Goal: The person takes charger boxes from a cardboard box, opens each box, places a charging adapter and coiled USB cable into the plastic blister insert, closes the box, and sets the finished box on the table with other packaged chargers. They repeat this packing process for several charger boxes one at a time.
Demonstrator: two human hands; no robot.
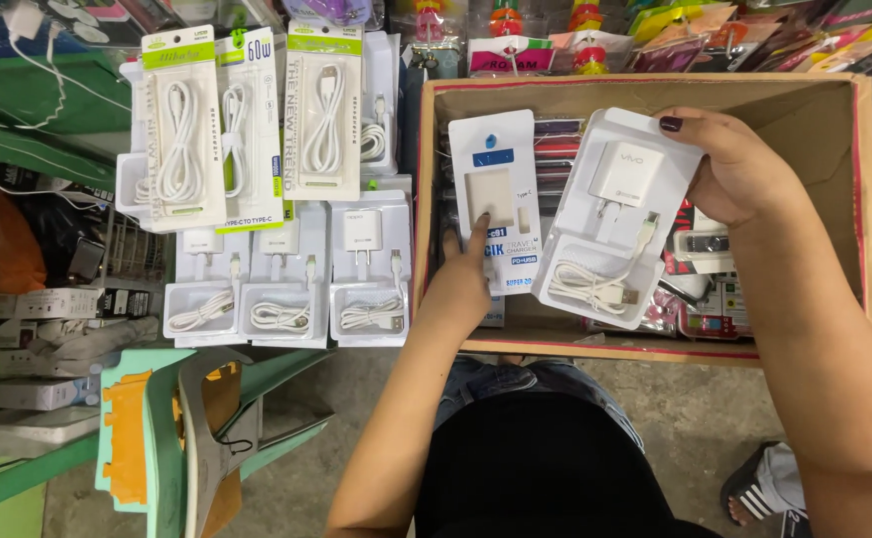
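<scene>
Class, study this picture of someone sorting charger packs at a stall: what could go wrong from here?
1. The right hand holds the open white charger tray tilted by one corner; its cable could slide out.
2. The left hand only pinches the flat charger pack, so it may drop into the cardboard box.
3. The hanging cable packs overlap closely, so a bump might knock some off.

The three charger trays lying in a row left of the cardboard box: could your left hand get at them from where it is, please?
Probably yes. The left hand rests on a flat charger pack inside the cardboard box; the charger trays lie uncovered just beyond the box's low left wall.
</scene>
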